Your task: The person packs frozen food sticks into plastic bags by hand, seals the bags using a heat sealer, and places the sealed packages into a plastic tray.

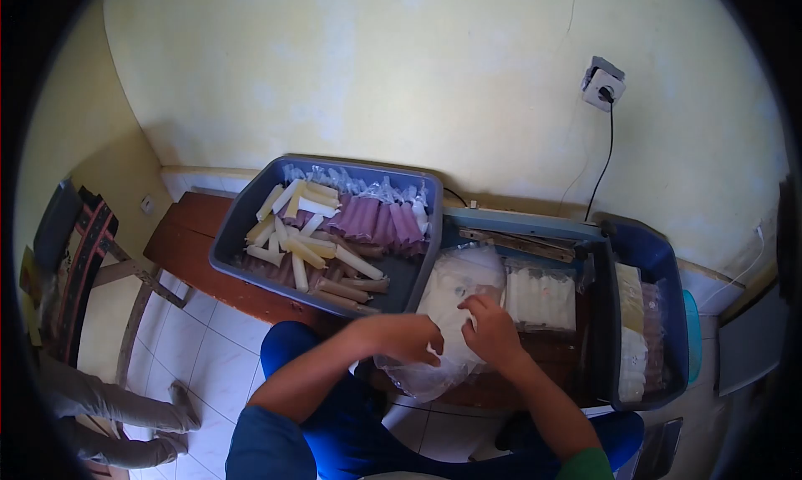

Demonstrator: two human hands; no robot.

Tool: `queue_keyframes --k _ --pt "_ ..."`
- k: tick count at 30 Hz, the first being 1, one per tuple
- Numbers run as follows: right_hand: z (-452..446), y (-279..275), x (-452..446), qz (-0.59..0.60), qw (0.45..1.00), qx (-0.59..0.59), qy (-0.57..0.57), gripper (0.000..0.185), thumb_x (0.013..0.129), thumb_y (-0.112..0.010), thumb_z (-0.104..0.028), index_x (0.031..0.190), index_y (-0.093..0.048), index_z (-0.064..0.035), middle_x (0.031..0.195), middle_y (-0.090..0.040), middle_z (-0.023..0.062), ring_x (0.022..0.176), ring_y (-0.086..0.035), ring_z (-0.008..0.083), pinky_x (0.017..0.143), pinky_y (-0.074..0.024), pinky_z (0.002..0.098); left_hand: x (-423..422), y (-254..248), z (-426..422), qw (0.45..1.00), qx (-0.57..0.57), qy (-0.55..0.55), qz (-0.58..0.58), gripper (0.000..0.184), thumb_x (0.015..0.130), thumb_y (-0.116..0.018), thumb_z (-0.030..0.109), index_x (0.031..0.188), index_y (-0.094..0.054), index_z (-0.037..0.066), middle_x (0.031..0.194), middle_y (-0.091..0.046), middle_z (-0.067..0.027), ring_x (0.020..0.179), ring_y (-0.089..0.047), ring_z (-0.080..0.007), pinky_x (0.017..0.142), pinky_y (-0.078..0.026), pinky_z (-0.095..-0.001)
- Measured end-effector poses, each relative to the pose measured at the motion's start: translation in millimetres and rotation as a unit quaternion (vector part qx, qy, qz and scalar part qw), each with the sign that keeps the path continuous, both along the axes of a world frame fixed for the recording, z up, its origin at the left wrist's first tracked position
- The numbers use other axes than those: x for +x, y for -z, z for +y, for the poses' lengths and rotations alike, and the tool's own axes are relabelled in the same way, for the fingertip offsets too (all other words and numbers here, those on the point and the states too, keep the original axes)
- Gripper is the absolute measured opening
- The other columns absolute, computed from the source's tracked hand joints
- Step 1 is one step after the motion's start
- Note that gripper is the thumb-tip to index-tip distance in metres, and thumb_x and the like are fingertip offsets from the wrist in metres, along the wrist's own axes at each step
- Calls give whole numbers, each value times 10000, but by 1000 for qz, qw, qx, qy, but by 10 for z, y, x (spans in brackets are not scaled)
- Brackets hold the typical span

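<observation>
A clear plastic bag with pale contents lies in front of me, its loose end hanging over the bench edge. My left hand is over the bag's left side, fingers curled; whether they pinch the plastic is hidden. Over the right side is my right hand, bent, with a gap between thumb and forefinger and nothing visible in it. Just beyond it sits a clear pack of white sticks. To the left, a grey-blue tub holds white, yellowish, brown and purple stick-shaped packets, several with twisted plastic ends.
On the right, a dark blue tub holds more bundled packs. Wooden strips lie behind the bag. The reddish bench runs along the wall. A plugged-in cord hangs down. Another person's legs and a chair are at left.
</observation>
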State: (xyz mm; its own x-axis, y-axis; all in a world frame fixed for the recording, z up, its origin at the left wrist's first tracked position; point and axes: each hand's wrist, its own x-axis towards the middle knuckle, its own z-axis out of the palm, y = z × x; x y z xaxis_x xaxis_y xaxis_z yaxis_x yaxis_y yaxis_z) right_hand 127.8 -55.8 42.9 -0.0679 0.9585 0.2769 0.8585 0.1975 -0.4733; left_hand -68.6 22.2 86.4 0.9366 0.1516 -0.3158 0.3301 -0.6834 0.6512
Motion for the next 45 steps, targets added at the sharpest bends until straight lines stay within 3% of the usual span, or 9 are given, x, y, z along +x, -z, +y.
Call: queue_keyframes --k 2,6,14,18,25,33,37,42,45 --pt "218 -173 -157 88 989 86 -76 196 739 -566 -8 923 -628 -27 952 -618 144 870 -602 346 797 -507 419 -253 -240 220 996 -34 -50 -71 279 850 -651 249 966 -695 -1 866 -690 -142 829 -681 -255 743 -526 -360" --pt "719 -64 -594 109 966 158 -174 152 734 -571 -2 873 -629 -24 867 -623 131 848 -599 338 788 -507 414 -722 -171 789 957 20 -258 -127 247 812 -670 216 950 -702 13 902 -700 -156 853 -683 -256 736 -522 -349" --pt "1518 178 -1296 -133 901 -289 -295 329 755 -583 -89 1066 -680 -131 1053 -658 184 995 -634 351 843 -505 406 -1153 584 1435 905 162 -353 173 376 721 -739 313 995 -715 56 1008 -689 -161 971 -652 -330 847 -507 -410" --pt "1653 412 -1431 -92 890 -344 -286 376 754 -558 -105 1106 -675 -171 1025 -668 176 957 -641 346 810 -513 417 -1174 659 1408 859 174 -382 292 457 710 -752 365 1069 -699 87 1148 -654 -147 1052 -632 -309 884 -498 -414" --pt "1703 552 -1447 -146 882 -351 -280 308 872 -481 -131 1099 -657 -19 1152 -633 208 1042 -625 363 878 -491 439 -968 819 1390 844 190 -366 342 432 721 -740 344 1070 -701 95 1126 -665 -138 1045 -637 -305 892 -498 -407" --pt "1601 349 -1396 -133 887 -369 -243 309 907 -459 -153 1098 -660 -17 1150 -634 204 1034 -628 361 890 -490 451 -891 826 1409 910 180 -316 198 306 680 -732 248 921 -728 59 938 -694 -178 877 -668 -336 832 -514 -407" --pt "1607 450 -1398 -66 961 -201 -178 200 771 -589 -91 930 -692 -26 990 -656 257 944 -653 366 805 -524 437 -795 615 1373 896 176 -379 151 325 681 -722 259 937 -716 60 925 -689 -187 911 -662 -318 823 -503 -409" --pt "1475 250 -1346 -90 974 -100 -182 150 743 -617 -79 876 -680 -51 956 -637 262 856 -656 368 748 -535 432 -660 531 1326 799 333 -474 -163 194 753 -690 164 908 -690 48 884 -659 -169 774 -644 -331 738 -501 -412" --pt "1373 179 -1282 37 983 71 -163 83 744 -638 -65 824 -649 -48 894 -612 212 757 -642 358 694 -528 427 -541 311 1264 738 292 -501 -345 129 775 -683 103 886 -669 38 843 -632 -133 699 -625 -276 686 -498 -356"
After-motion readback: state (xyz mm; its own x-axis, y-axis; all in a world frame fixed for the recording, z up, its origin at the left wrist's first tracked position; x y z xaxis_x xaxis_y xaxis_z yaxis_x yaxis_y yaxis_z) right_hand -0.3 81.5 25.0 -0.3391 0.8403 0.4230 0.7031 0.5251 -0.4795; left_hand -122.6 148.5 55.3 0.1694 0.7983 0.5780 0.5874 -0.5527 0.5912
